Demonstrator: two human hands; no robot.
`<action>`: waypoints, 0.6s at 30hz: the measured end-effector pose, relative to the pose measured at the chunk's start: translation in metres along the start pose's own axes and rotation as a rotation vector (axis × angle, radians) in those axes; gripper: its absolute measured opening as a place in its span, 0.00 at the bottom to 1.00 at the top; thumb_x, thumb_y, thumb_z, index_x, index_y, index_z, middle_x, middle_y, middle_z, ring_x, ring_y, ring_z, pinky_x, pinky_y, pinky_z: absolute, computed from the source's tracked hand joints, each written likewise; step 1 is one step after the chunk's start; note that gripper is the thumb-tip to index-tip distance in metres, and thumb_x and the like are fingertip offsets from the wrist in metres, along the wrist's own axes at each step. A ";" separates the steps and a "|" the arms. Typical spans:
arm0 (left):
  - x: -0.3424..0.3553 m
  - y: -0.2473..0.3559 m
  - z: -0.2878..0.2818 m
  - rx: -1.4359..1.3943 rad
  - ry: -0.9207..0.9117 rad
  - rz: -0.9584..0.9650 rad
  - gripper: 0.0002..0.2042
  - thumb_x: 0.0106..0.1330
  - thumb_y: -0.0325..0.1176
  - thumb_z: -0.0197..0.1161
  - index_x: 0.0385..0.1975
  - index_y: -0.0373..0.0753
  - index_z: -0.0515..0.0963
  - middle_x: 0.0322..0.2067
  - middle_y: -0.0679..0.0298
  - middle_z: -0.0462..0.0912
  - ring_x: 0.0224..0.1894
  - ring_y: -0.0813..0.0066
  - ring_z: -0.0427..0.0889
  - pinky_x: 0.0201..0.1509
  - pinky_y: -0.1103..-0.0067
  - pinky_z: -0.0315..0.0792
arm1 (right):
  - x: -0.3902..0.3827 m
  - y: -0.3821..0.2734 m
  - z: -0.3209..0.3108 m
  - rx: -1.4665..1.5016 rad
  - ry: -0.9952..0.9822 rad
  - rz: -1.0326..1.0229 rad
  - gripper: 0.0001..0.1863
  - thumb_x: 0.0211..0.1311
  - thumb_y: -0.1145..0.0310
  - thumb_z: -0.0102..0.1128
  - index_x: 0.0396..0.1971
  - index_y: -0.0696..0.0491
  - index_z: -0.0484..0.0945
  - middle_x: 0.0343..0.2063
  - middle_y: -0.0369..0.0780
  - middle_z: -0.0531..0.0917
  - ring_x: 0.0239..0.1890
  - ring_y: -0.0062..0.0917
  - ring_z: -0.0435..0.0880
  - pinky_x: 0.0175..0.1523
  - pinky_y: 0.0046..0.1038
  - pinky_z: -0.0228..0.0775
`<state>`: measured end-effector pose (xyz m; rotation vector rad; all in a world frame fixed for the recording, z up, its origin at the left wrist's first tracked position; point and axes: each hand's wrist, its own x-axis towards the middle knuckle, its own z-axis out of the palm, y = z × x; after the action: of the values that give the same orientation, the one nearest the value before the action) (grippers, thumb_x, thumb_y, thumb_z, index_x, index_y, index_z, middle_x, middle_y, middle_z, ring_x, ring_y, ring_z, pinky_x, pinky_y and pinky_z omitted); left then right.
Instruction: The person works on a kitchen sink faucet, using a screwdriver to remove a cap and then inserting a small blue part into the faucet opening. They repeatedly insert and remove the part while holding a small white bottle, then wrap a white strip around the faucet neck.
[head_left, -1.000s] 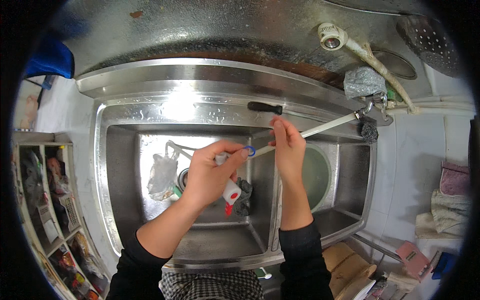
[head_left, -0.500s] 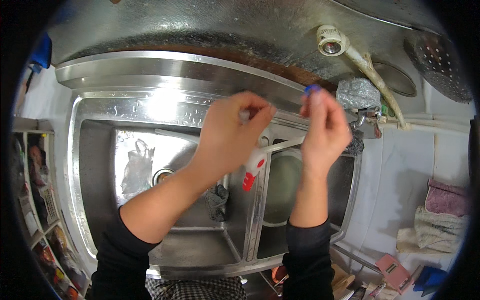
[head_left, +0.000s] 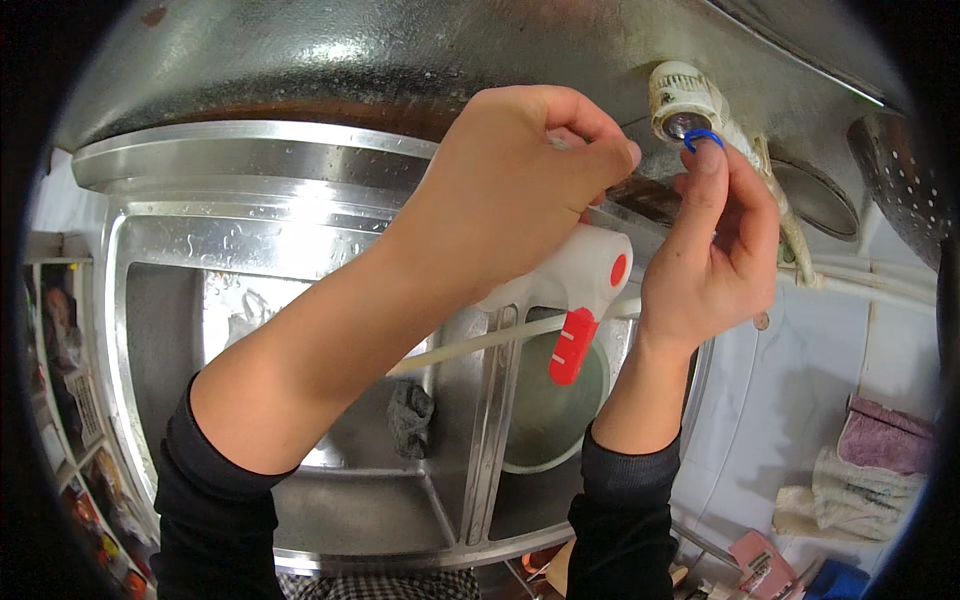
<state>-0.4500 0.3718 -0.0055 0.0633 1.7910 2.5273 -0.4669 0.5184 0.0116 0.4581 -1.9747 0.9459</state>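
A white plastic tap (head_left: 598, 268) with a red lever (head_left: 573, 347) hangs below my left hand (head_left: 515, 190), over the divider of the double sink (head_left: 488, 430). My left fingers are curled closed, and the tap appears to be in their grip, though the grasped part is hidden. Between the thumb and fingers of my right hand (head_left: 710, 240) is a small blue ring (head_left: 703, 137), held upright. It is close to the open end of a white pipe fitting (head_left: 685, 100). A pale tube (head_left: 480, 343) runs beneath both hands.
A dark grey rag (head_left: 410, 418) lies in the left basin. A round pale basin (head_left: 540, 450) sits in the right one. A perforated ladle (head_left: 895, 185) and a round strainer (head_left: 815, 200) hang right, above towels (head_left: 870, 470). Shelves (head_left: 75, 380) stand left.
Both hands have risen toward the pipe fitting, the right one also moving right with the blue ring. The white tap came up with my left hand and now looks larger.
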 end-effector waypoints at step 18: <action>0.013 0.007 0.000 0.000 -0.012 0.026 0.14 0.59 0.37 0.70 0.33 0.29 0.82 0.23 0.62 0.81 0.25 0.79 0.79 0.27 0.79 0.72 | -0.004 0.012 0.014 -0.302 0.101 -0.432 0.11 0.50 0.81 0.76 0.35 0.60 0.86 0.31 0.43 0.85 0.31 0.27 0.84 0.31 0.23 0.77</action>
<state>-0.4629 0.3698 0.0013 0.1020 1.7981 2.5387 -0.4799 0.5148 -0.0012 0.6173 -1.7869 0.3858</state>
